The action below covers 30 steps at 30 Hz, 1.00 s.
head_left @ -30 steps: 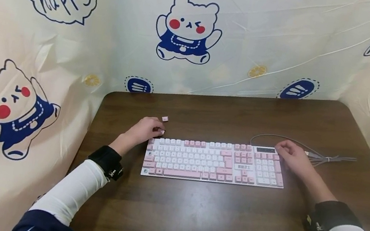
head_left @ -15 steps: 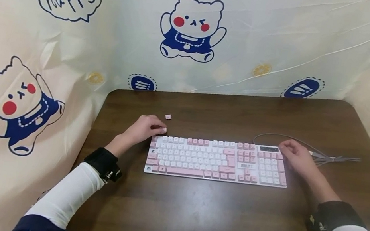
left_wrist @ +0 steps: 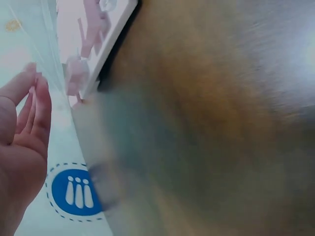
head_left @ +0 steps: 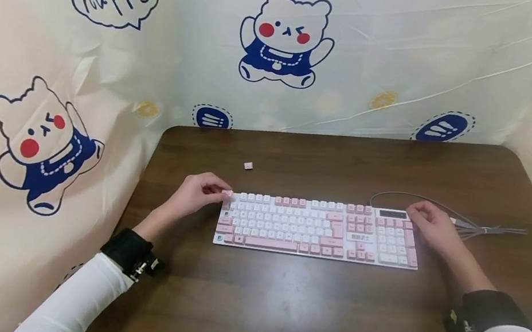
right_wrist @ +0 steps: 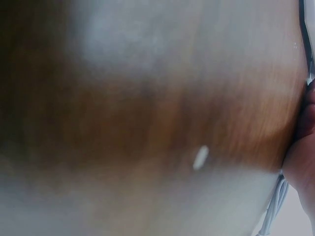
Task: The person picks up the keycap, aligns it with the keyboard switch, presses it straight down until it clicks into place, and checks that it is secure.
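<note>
A pink and white keyboard point(head_left: 318, 229) lies across the middle of a dark wooden table point(head_left: 304, 317). My left hand point(head_left: 199, 190) is at its top left corner, with fingertips on the pink corner key point(head_left: 227, 193). In the left wrist view the left hand point(left_wrist: 22, 132) shows nearly straight fingers beside the keyboard's corner point(left_wrist: 106, 29). My right hand point(head_left: 431, 224) rests on the keyboard's top right corner, fingers bent over the back edge. One loose pink keycap point(head_left: 248, 165) lies on the table behind the keyboard's left end.
The keyboard's grey cable point(head_left: 475, 227) loops behind my right hand and runs off to the right. A cream plastic sheet printed with bears point(head_left: 286, 36) walls in the table at the back and on both sides. The right wrist view is blurred.
My left hand moved down from just behind the keyboard onto its top left corner, where a pink key now sits. The camera view shifted a little. The right hand stayed.
</note>
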Each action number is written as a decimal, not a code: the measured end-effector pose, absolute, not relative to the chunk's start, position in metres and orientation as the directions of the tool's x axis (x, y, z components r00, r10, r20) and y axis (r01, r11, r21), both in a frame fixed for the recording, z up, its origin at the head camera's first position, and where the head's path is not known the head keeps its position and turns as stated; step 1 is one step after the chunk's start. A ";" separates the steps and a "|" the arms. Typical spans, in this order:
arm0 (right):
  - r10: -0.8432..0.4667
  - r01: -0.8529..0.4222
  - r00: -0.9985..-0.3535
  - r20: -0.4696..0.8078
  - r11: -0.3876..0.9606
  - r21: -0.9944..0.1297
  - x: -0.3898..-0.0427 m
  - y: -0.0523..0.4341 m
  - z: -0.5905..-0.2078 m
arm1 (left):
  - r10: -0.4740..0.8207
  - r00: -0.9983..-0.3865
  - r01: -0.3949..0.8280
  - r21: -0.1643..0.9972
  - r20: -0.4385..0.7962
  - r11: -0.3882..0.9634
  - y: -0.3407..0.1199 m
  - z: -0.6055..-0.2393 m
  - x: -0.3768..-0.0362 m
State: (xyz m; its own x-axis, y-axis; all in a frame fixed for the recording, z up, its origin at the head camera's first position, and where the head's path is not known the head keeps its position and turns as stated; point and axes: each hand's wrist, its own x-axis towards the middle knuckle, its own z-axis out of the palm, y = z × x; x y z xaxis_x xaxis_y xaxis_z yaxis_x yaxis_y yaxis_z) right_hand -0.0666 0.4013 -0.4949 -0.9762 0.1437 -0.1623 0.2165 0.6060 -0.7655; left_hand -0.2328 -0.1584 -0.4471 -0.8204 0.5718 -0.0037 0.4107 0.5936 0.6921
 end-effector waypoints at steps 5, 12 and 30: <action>0.150 0.230 -0.973 -0.174 0.605 -0.763 -0.064 0.403 -0.494 | 0.558 -0.824 0.280 0.780 -0.104 0.560 -0.168 -0.458 -0.226; 0.151 0.235 -0.972 -0.181 0.609 -0.757 -0.063 0.402 -0.493 | 0.478 -0.834 -0.025 0.884 -0.276 0.467 -0.173 -0.470 -0.216; 0.151 0.244 -0.970 -0.192 0.610 -0.754 -0.066 0.401 -0.494 | 0.410 -0.868 -0.031 0.856 -0.278 0.516 -0.176 -0.479 -0.205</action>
State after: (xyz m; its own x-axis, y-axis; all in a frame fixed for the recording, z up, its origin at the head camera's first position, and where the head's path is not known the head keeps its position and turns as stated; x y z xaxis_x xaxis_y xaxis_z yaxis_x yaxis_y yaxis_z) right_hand -0.0659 0.4012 -0.4944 -0.9697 0.1509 -0.1921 0.2443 0.6100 -0.7538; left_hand -0.2053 -0.1760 -0.4793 -0.8685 0.4101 -0.2785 -0.0305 0.5165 0.8557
